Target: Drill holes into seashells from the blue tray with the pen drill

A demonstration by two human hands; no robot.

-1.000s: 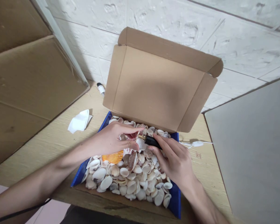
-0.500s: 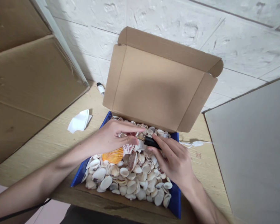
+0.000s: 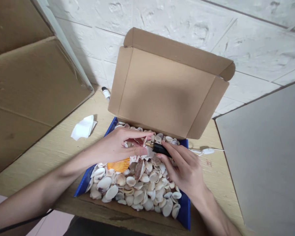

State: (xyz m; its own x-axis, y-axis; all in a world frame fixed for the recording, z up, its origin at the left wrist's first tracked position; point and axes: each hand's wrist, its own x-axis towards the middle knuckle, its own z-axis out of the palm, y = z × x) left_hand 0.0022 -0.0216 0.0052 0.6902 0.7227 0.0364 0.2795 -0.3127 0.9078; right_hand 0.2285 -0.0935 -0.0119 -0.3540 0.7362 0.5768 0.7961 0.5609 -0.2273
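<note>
two hands work over a blue box (image 3: 85,184) heaped with seashells (image 3: 137,186), which sits near the front edge of the wooden tabletop (image 3: 64,144). the box's brown cardboard lid (image 3: 167,88) stands raised at the far side, blocking the view of the tabletop behind it. a crumpled white tissue (image 3: 83,127) lies on the tabletop left of the box, and a small bottle with a dark cap (image 3: 106,92) lies farther back by the wall. a white cable (image 3: 204,151) runs along the tabletop on the right of the box. big cardboard sheets (image 3: 31,88) lean at the left edge, and a grey board (image 3: 267,157) stands at the right edge. an orange shell (image 3: 119,165) rests on the pile just below the left hand (image 3: 118,146).

the left hand pinches a small pale shell (image 3: 137,141) between thumb and fingers, held just above the far part of the pile. the right hand (image 3: 184,170) grips a black pen-like tool (image 3: 159,148) with its fingers closed around the barrel. its brass tip points left and meets the held shell, so the two hands nearly touch.
</note>
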